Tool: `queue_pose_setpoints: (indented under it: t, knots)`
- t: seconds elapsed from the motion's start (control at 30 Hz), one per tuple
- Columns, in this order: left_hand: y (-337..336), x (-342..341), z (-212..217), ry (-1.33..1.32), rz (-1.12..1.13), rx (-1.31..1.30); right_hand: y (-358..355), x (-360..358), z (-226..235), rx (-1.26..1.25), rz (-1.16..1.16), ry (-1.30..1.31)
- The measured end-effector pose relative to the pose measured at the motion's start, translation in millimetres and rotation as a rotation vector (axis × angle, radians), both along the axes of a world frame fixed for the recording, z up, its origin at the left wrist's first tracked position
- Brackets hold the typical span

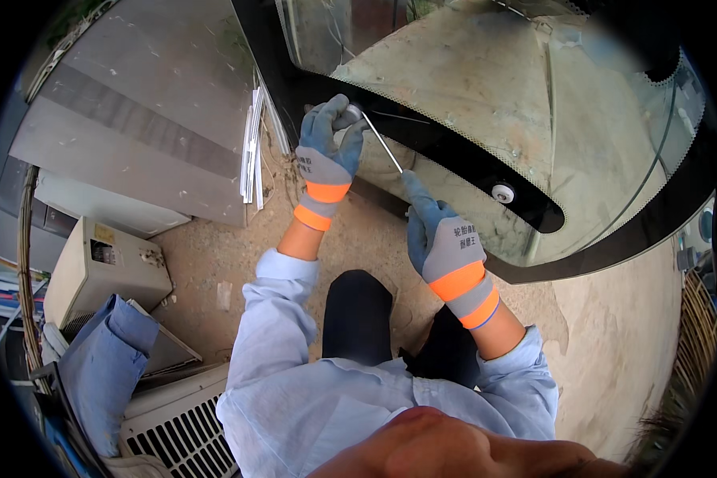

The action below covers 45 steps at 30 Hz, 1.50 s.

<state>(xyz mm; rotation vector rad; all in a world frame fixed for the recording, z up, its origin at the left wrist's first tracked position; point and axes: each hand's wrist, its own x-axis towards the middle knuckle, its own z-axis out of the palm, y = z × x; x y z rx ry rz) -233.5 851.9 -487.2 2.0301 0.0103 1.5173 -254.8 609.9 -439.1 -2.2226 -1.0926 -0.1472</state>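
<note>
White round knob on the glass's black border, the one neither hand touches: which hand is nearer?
Right. The right hand is left of and slightly below the white knob in the picture; the left hand is much farther left and higher.

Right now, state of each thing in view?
Left hand: gloved, fingers curled around pale fitting
Right hand: gloved, closed, holding metal rod
Metal rod: slanted between hands
Glass panel: see-through, black-bordered
White knob: on black border, untouched
Blue cloth: folded
White strips: bunched
</note>
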Motion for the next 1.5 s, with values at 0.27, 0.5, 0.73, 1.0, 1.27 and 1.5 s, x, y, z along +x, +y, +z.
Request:
queue_pose_setpoints:
  t: [0.27,0.5,0.73,1.0,1.27,1.5]
  knots:
    - [-2,1,4,-0.009,-0.002,-0.044,-15,37,63,-0.014,0.160,0.389]
    - [-4,2,3,-0.037,-0.021,-0.087,-13,47,77,-0.009,0.180,0.689]
    - [-2,4,3,-0.056,-0.042,-0.080,-20,46,74,0.032,0.169,0.783]
    - [-7,6,-11,-0.045,0.022,-0.176,-11,10,7,0.033,0.051,-0.013]
    - [5,8,-14,-0.024,-0.302,-0.462,9,1,-41,0.048,-0.093,-0.087]
    - [9,4,-11,0.033,-0.277,-0.438,6,17,-41,0.202,0.077,0.098]
